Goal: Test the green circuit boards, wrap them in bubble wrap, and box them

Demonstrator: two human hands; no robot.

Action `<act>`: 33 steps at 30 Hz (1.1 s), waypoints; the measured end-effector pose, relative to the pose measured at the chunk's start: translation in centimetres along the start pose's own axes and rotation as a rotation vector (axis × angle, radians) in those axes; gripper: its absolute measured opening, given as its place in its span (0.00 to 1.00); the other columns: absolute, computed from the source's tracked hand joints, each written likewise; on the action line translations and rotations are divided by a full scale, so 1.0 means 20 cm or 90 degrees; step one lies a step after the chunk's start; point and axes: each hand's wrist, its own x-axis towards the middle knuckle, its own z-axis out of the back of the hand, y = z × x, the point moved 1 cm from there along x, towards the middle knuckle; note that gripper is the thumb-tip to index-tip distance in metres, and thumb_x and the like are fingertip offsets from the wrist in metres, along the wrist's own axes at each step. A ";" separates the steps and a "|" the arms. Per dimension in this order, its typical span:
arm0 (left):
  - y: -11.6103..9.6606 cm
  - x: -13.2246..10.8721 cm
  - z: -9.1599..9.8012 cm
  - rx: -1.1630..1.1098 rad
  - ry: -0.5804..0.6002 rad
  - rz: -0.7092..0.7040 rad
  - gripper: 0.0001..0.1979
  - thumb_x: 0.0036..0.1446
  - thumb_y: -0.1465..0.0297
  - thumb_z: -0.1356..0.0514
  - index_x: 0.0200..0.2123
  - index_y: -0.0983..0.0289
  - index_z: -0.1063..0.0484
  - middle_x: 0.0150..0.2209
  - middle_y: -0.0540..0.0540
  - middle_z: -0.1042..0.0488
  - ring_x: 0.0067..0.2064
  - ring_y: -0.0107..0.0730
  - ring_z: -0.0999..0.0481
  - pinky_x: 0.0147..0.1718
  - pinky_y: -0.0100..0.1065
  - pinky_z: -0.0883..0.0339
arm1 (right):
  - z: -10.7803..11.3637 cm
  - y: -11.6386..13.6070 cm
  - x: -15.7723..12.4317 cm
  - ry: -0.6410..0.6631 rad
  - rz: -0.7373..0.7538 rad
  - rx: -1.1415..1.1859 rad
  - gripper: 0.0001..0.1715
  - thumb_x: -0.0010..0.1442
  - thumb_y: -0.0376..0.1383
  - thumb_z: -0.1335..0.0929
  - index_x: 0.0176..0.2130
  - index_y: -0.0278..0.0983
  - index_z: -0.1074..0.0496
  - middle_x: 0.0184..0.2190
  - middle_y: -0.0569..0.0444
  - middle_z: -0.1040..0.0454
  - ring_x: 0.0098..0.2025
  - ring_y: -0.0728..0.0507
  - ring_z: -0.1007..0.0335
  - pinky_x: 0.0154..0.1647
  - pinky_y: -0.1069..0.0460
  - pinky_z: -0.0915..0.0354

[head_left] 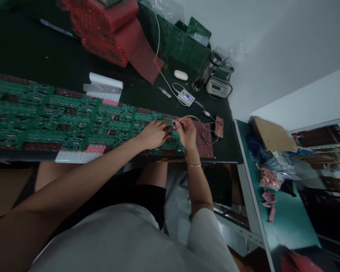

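A long row of green circuit boards [113,121] lies across the dark workbench in front of me. My left hand [155,135] rests palm down on the boards near the right end of the row, its fingers reaching toward my right hand. Above the same boards, my right hand [187,132] is closed in a pinch. A small dark piece shows at its fingertips, and a thin pale cable [200,120] runs from there in loops to the right. What exactly sits between the two hands' fingertips is too small to make out.
Behind the boards are a small device with a lit screen [187,97], a white oval case [181,74], a flask [206,71] and a scale [218,87]. A phone [219,126] lies right. Red bubble wrap [102,34] and a green bin [170,41] stand at the back.
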 end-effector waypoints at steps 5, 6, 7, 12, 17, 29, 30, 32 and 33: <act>-0.05 -0.31 0.07 0.006 -0.094 -0.009 0.25 0.75 0.65 0.45 0.67 0.71 0.28 0.68 0.69 0.31 0.73 0.56 0.37 0.71 0.55 0.40 | -0.20 -0.05 0.28 0.131 -0.007 -0.020 0.21 0.69 0.56 0.30 0.46 0.42 0.29 0.46 0.51 0.19 0.40 0.45 0.18 0.43 0.48 0.20; -0.05 -0.41 0.09 0.003 -0.112 -0.002 0.24 0.75 0.64 0.47 0.67 0.70 0.27 0.69 0.68 0.31 0.74 0.54 0.37 0.71 0.54 0.40 | -0.24 -0.06 0.32 0.145 -0.005 -0.047 0.18 0.70 0.53 0.30 0.45 0.41 0.28 0.47 0.50 0.19 0.39 0.45 0.19 0.43 0.48 0.20; -0.03 -0.51 0.12 -0.004 -0.130 0.009 0.24 0.75 0.64 0.48 0.66 0.68 0.26 0.69 0.66 0.31 0.73 0.53 0.37 0.71 0.54 0.39 | -0.26 -0.07 0.34 0.155 0.004 -0.089 0.15 0.71 0.49 0.31 0.43 0.41 0.28 0.46 0.50 0.19 0.39 0.45 0.19 0.43 0.48 0.21; 0.09 -0.96 0.23 -0.085 -0.204 0.165 0.20 0.74 0.59 0.49 0.57 0.58 0.22 0.63 0.60 0.24 0.67 0.54 0.28 0.66 0.57 0.31 | -0.32 -0.06 0.37 0.175 0.120 -0.318 0.09 0.72 0.39 0.29 0.38 0.39 0.26 0.40 0.51 0.19 0.46 0.41 0.21 0.56 0.46 0.27; 0.16 -1.25 0.32 -0.179 -0.289 0.382 0.13 0.62 0.54 0.41 0.44 0.48 0.21 0.53 0.52 0.19 0.57 0.56 0.20 0.63 0.56 0.30 | -0.31 -0.03 0.36 0.180 0.158 -0.368 0.10 0.73 0.39 0.30 0.38 0.39 0.26 0.40 0.52 0.19 0.46 0.42 0.21 0.57 0.47 0.28; 0.22 -1.42 0.26 -0.380 -0.355 0.913 0.21 0.47 0.46 0.38 0.33 0.55 0.33 0.34 0.51 0.22 0.43 0.51 0.19 0.42 0.44 0.24 | -0.29 -0.07 0.35 0.199 0.197 -0.364 0.15 0.74 0.47 0.32 0.41 0.40 0.24 0.45 0.46 0.18 0.51 0.37 0.22 0.59 0.42 0.28; 0.23 -1.42 0.25 -0.407 -0.328 0.921 0.21 0.47 0.45 0.38 0.34 0.55 0.32 0.34 0.51 0.21 0.44 0.51 0.19 0.41 0.43 0.24 | -0.29 -0.07 0.35 0.200 0.196 -0.363 0.16 0.74 0.48 0.32 0.41 0.40 0.24 0.45 0.46 0.19 0.51 0.37 0.22 0.59 0.42 0.29; 0.25 -1.42 0.23 -0.451 -0.258 0.923 0.22 0.45 0.45 0.37 0.35 0.55 0.28 0.37 0.50 0.19 0.46 0.50 0.18 0.41 0.41 0.25 | -0.29 -0.08 0.35 0.202 0.195 -0.365 0.17 0.74 0.49 0.33 0.41 0.40 0.24 0.44 0.46 0.19 0.50 0.37 0.23 0.60 0.41 0.29; 0.25 -1.42 0.23 -0.470 -0.230 0.925 0.23 0.44 0.45 0.36 0.36 0.55 0.25 0.39 0.50 0.17 0.47 0.50 0.18 0.41 0.40 0.25 | -0.29 -0.08 0.35 0.199 0.195 -0.368 0.18 0.75 0.50 0.33 0.41 0.40 0.24 0.44 0.46 0.19 0.51 0.37 0.23 0.61 0.41 0.29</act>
